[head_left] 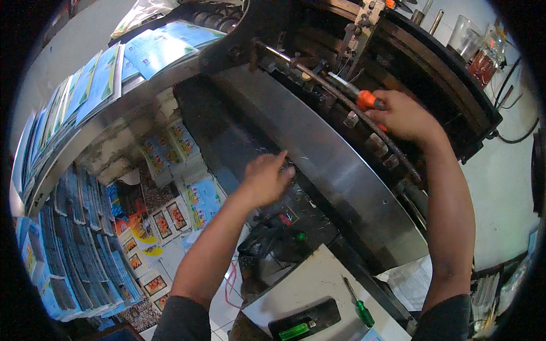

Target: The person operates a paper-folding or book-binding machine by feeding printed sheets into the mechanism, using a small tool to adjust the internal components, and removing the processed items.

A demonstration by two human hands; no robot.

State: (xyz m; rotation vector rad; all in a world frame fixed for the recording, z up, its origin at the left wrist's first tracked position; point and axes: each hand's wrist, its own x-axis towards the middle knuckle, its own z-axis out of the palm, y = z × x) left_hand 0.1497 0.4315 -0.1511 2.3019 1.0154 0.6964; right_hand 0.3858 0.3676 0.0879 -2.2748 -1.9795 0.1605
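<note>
My right hand (406,116) is closed around an orange-and-black handled tool (367,100) with a pale metal front end. Its exact kind cannot be made out. The tool lies over a long thin rod (341,94) on the dark machine (421,79), beside several small metal clamps. Over the dark strip along the sloping metal panel (341,165), my left hand (264,179) is open, slightly blurred, its index finger stretched out. No object shows in it.
A green-handled screwdriver (359,304) and a dark tray (307,321) with a green tool lie on a pale board (284,301). A black plastic bag (264,236) sits beside it. Printed booklets (96,85) line the curved metal rack; stacked ones (79,250) stand below. Glass jars (486,59) stand far right.
</note>
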